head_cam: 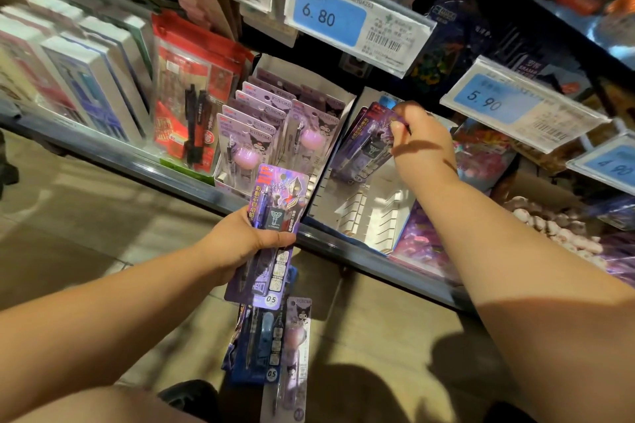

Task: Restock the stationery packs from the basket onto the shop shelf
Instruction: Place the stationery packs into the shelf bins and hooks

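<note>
Purple carded pencil packs (280, 196) with a printed hero figure are sitting in the left hand (233, 245), whose fingers are curling round their middle, just in front of the dark shop shelf (137, 161). The right hand (422, 139) is pinching the top of another purple pack (364, 148), tilted inside a white cardboard display box (364, 216) on that shelf (beside a box of lilac Kuromi pen packs (251, 141)).
</note>
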